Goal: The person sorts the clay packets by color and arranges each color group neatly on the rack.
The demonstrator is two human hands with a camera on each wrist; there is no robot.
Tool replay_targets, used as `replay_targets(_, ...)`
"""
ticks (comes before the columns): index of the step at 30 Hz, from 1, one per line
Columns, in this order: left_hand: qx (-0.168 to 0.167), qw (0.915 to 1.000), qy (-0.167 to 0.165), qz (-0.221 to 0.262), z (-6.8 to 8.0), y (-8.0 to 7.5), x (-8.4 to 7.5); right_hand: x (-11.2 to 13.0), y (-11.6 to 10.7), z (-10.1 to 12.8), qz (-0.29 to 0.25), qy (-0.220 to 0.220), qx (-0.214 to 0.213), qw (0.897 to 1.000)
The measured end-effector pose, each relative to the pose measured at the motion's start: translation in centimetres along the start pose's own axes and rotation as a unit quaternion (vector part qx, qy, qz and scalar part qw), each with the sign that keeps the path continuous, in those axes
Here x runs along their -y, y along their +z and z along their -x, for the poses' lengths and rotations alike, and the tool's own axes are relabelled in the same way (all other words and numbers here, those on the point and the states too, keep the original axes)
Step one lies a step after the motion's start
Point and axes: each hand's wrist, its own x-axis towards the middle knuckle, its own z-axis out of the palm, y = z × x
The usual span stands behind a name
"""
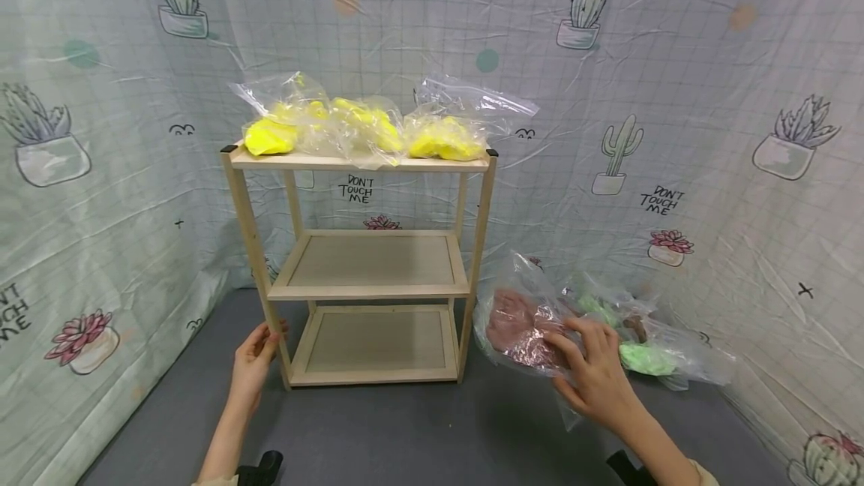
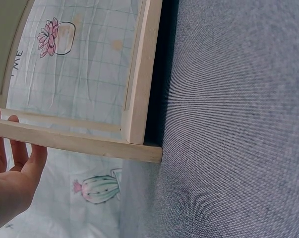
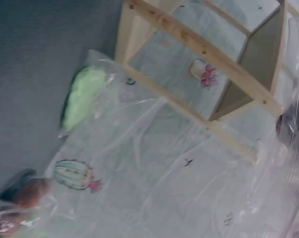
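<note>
A three-tier wooden shelf (image 1: 367, 292) stands upright on the grey surface. My left hand (image 1: 253, 358) grips its front left post (image 2: 85, 144) low down, thumb on one side and fingers around the other. Out to the right of the shelf, my right hand (image 1: 597, 373) holds a clear plastic bag (image 1: 516, 328) with something reddish-brown inside, thumb below and fingers over it. In the right wrist view, clear crinkled plastic (image 3: 293, 163) runs along the right edge; the right hand itself is hardly seen there.
Three clear bags with bright yellow contents (image 1: 270, 137) lie on the top tier. More bags, with light green (image 1: 648, 358) and brown contents (image 1: 634, 327), lie behind and right of my right hand. A patterned cloth (image 1: 675, 58) hangs around the back and sides.
</note>
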Motion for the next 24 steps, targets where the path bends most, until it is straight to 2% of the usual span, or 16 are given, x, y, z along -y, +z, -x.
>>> replay_targets(9, -0.003, 1.0000, -0.005, -0.001, -0.1, 0.0, 0.2, 1.8, 1.8, -3.0, -0.018, -0.031, -0.050, 0.998)
replay_targets(16, 0.003, 0.9997, 0.022, 0.011, -0.2, 0.2, 0.3, 3.5, 3.5, -5.0, -0.022, -0.053, -0.079, 0.995)
replay_targets(19, 0.001, 0.9999, 0.013, 0.004, -0.2, 0.2, 0.3, 4.3, 4.2, -5.9, -0.027, -0.051, -0.090, 0.994)
replay_targets(20, -0.001, 0.9999, 0.002, -0.013, -0.2, 0.2, 0.2, 4.6, 4.5, -6.3, -0.029, -0.048, -0.093, 0.994)
replay_targets(24, -0.005, 0.9998, -0.010, -0.017, -0.2, 0.1, 0.0, 5.8, 5.6, -7.7, -0.028, -0.024, -0.102, 0.994)
